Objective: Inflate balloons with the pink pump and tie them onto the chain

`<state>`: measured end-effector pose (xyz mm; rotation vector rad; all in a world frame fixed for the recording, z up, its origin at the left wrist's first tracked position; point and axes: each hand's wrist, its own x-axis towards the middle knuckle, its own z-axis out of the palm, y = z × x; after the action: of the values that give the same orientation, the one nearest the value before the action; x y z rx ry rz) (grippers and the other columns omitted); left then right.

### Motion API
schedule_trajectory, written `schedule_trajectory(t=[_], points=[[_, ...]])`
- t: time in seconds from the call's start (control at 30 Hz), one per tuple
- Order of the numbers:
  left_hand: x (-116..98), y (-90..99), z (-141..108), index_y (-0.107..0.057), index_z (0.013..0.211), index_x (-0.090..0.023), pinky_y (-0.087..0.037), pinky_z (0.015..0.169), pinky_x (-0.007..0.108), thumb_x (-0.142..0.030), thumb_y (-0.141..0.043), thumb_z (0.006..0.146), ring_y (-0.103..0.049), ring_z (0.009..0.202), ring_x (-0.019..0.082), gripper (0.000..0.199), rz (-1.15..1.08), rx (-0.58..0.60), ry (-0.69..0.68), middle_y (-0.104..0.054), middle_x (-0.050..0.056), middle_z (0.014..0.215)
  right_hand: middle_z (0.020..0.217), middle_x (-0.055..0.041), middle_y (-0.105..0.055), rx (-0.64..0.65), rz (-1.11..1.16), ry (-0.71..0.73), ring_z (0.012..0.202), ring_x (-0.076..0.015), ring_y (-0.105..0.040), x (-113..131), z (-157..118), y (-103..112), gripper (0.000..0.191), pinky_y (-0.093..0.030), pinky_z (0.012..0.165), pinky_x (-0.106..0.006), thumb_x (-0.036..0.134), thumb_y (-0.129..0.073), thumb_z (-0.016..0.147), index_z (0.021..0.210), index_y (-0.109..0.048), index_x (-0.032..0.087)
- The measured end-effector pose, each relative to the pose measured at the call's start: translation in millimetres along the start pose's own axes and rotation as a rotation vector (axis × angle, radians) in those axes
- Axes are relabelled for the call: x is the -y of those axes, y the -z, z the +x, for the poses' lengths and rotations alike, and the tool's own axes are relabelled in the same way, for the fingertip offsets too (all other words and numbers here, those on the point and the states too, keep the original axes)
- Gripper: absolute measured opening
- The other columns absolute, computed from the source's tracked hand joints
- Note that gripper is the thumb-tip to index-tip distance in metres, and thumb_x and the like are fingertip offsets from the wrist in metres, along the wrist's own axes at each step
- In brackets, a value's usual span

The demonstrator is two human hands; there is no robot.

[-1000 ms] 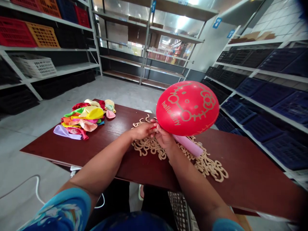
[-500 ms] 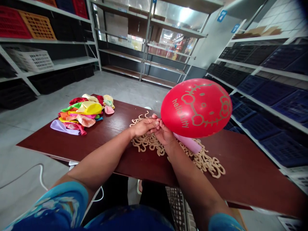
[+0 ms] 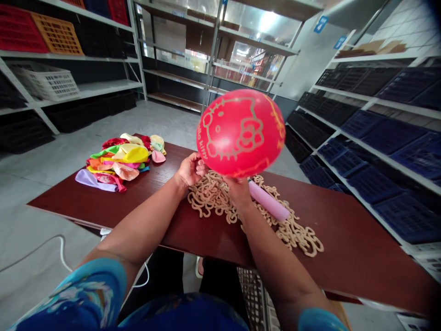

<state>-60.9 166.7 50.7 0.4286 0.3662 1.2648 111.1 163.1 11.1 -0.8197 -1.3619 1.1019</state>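
Closure of left grip (image 3: pixel 193 170) and right grip (image 3: pixel 237 187) is unclear; slack pinching could lose the red oval rubber balloon (image 3: pixel 241 133) above.

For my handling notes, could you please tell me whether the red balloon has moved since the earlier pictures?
Yes: the red balloon has moved left and up in view, away from the pink cylinder, now more exposed.
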Motion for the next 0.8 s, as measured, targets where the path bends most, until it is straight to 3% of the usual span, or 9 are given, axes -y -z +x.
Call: schedule_trajectory(t=[0.13,0.3,0.47,0.57,0.67,0.8], points=[[-9,4.2,-1,-0.048,0.068,-0.013,-0.018,0.034,0.016,-0.016,-0.04,0.082,-0.026,0.038,0.005,0.017,-0.084,0.025,-0.062,-0.031,-0.004,0.052,0.097,-0.0017,-0.068,0.058,-0.262,0.043,0.09,-0.0161,-0.061,-5,0,8,0.028,-0.045,0.089,-0.036,0.032,-0.059,0.075,0.101,-0.063,0.023],[-8,13.4,3,-0.047,0.069,-0.014,-0.018,0.034,0.016,-0.016,-0.041,0.083,-0.027,0.039,0.005,0.016,-0.059,0.028,-0.09,-0.031,-0.004,0.053,0.102,-0.0031,-0.066,0.115,-0.547,0.148,0.089,-0.0159,-0.059,-9,4,17,0.031,-0.044,0.087,-0.034,0.028,-0.05,0.08,0.108,-0.061,0.023],[-4,15.0,5,-0.046,0.069,-0.014,-0.019,0.036,0.015,-0.017,-0.041,0.083,-0.027,0.039,0.005,0.015,-0.002,0.026,-0.101,-0.031,-0.004,0.053,0.087,-0.0038,-0.064,0.175,-0.743,0.191,0.081,-0.0169,-0.057,-13,10,19,0.018,-0.044,0.081,-0.033,0.03,-0.06,0.074,0.087,-0.069,0.021],[-2,13.9,5,-0.046,0.071,-0.014,-0.021,0.036,0.016,-0.018,-0.043,0.083,-0.03,0.04,0.005,0.013,0.032,0.023,-0.103,-0.035,-0.004,0.054,0.083,-0.003,-0.063,0.056,-0.645,0.222,0.081,-0.0161,-0.057,-6,9,17,0.016,-0.044,0.08,-0.031,0.032,-0.058,0.077,0.08,-0.07,0.021],[0,13.3,5,-0.049,0.076,-0.014,-0.022,0.036,0.015,-0.019,-0.046,0.082,-0.033,0.041,0.005,0.009,0.072,0.012,-0.113,-0.045,-0.002,0.059,0.084,-0.0022,-0.065,-0.094,-0.359,0.153,0.077,-0.0143,-0.058,7,5,13,0.02,-0.045,0.075,-0.029,0.037,-0.057,0.078,0.083,-0.068,0.021],[8,7.7,4,-0.051,0.079,-0.013,-0.023,0.036,0.014,-0.021,-0.05,0.081,-0.034,0.04,0.003,0.009,0.184,-0.02,-0.074,-0.062,0.005,0.078,0.077,-0.0002,-0.066,-0.127,-0.079,0.08,0.066,-0.0123,-0.056,17,1,10,0.02,-0.045,0.064,-0.026,0.039,-0.058,0.078,0.084,-0.065,0.021]])
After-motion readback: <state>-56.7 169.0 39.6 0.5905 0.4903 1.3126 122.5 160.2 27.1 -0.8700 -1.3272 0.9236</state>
